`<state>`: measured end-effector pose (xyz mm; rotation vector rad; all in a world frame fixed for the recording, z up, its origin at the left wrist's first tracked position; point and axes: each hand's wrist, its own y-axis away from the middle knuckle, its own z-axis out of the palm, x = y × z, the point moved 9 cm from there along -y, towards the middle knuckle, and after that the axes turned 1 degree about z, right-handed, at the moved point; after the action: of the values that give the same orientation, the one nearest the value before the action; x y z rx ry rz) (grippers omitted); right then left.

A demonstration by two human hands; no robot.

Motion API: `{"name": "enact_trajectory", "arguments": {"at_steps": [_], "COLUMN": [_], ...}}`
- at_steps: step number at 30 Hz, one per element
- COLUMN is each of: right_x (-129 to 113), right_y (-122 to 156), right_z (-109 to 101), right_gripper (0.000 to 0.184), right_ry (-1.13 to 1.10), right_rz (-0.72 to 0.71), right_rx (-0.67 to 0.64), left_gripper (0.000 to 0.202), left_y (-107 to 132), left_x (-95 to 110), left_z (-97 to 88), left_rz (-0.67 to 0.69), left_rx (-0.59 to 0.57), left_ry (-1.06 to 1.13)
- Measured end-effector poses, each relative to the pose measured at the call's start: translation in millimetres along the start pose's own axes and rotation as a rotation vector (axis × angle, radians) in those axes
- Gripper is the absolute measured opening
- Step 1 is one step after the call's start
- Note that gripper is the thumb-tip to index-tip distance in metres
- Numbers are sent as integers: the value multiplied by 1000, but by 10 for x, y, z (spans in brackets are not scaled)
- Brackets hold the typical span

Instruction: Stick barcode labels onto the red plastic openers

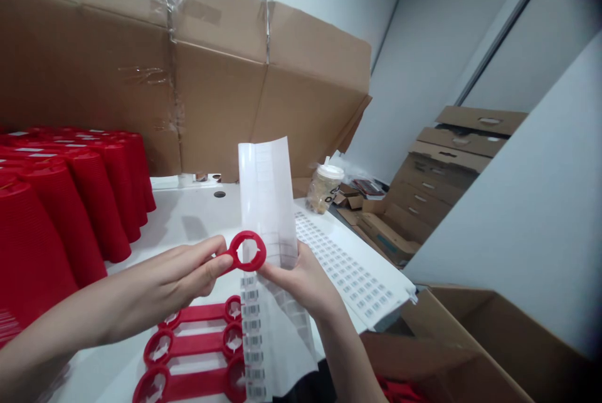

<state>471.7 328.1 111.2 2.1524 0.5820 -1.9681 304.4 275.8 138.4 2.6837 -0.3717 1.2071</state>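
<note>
Above the tabletop point(209, 210), toward its near edge, a red ring-ended piece point(234, 254) (probably light, stiff; best taken behind the ring) is pinched by the left hand point(200, 274), a barcode-label sheet point(268, 196) by the right hand point(308, 281).

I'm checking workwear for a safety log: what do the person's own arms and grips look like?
The left grip and right grip are ungloved, slim-fingered human hands. No sleeve, watch or marking shows on the left forearm or right forearm. A black patch at the bottom edge may be clothing.
</note>
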Motion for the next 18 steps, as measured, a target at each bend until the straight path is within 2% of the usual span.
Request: {"name": "enact_trajectory", "arguments": {"at_steps": [3, 6, 8, 10, 15, 18], "right_x": [-76, -172, -206, -169, -4, 4], "right_y": [71, 119, 125, 102, 83, 101], "right_z": [114, 235, 276, 258, 138, 105], "right_gripper": [42, 46, 46, 41, 35, 34], "right_ry": [5, -11, -9, 11, 62, 112], "right_rz": [-22, -81, -109, -85, 2, -25], "right_rx": [-85, -212, -242, -180, 121, 210], "left_gripper": [42, 41, 38, 37, 42, 36], "left_y": [-42, -109, -131, -132, -156, -226], "left_x": [106, 54, -24, -90, -164, -215], "left_z": [32, 63, 95, 130, 185, 147], "left_rz": [46, 27, -22, -74, -122, -99], "left_rx": [-72, -132, -166, -183, -169, -93], "left_ry": [-42, -71, -30, 19, 75, 54]}}
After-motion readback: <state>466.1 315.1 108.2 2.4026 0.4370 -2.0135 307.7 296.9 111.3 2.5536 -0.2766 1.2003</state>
